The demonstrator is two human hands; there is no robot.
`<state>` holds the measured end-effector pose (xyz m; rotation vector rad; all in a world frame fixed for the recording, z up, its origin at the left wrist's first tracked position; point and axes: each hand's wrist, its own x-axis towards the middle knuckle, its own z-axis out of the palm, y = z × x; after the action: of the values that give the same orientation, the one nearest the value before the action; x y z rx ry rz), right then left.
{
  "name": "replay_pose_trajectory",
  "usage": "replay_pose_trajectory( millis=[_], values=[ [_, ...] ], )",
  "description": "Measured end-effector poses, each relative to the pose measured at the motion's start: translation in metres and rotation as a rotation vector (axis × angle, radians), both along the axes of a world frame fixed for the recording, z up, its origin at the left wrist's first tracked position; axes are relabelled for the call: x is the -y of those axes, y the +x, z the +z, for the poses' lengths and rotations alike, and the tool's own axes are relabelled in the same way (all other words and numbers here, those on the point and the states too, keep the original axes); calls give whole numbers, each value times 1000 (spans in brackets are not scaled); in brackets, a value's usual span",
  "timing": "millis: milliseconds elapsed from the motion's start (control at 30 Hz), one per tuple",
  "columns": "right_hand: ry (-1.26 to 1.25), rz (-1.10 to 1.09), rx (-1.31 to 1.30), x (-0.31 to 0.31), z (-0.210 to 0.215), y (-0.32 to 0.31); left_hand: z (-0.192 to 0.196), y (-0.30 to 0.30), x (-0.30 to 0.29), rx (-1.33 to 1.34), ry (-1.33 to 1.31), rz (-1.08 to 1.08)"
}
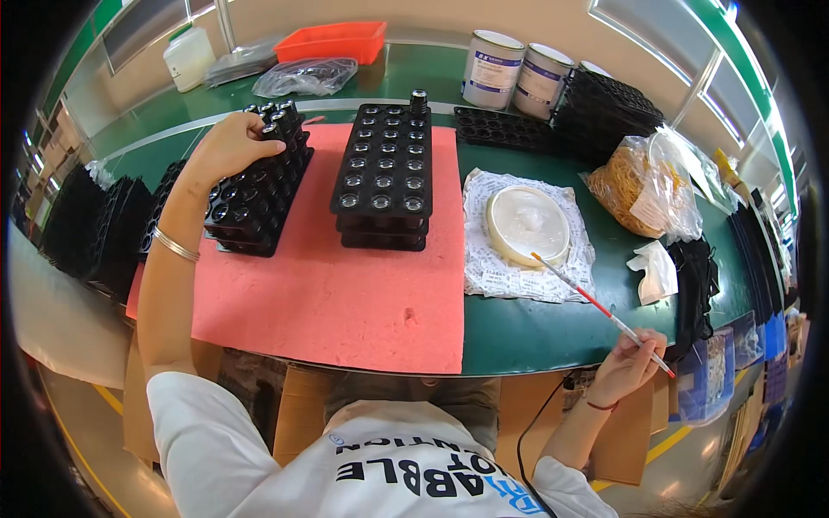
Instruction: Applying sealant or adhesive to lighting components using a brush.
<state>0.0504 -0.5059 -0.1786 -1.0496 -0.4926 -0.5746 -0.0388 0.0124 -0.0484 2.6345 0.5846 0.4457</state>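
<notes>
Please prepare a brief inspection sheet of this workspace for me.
Surface: green tabletop with a pink rectangular mat on it.
Items in use: left stacked black plastic rack and right stacked black plastic rack, both holding small dark cylinders; round white dish on a printed white sheet; slim red-and-white brush.
Clutter: shallow orange-red plastic bin; clear plastic bag of tan bands; crumpled white tissue.
Hands: left hand at the left rack's far part, grip unclear; right hand holds the brush, its tip by the dish's near rim, contact unclear.
Cables: thin black cable near the table's front edge.
Surroundings: brown cardboard boxes below the table; yellow floor line.
</notes>
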Motion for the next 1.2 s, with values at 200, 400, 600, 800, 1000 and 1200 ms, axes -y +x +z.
replay_pose_trajectory(
  millis=[200, 400, 600, 800, 1000, 1200],
  values=[
    [-22, -8, 12, -3, 3, -2, -3, 2, -9, 10, -11, 11],
    [-20, -19, 15, -2, 3, -2, -5, 5, -13, 10, 15, 19],
    [-33, 1, 27, -2, 2, 0, 1, -3, 6, -2, 69, 69],
    [-23, -24, 25, -3, 2, 1, 5, -16, 47, 94, 340, 274],
    [-37, -45, 20, -5, 3, 0, 18, -4, 90, 195, 327, 51],
    [-45, -75, 57, -4, 1, 0, 14, 43, 108, 53, 252, -90]
  ],
)
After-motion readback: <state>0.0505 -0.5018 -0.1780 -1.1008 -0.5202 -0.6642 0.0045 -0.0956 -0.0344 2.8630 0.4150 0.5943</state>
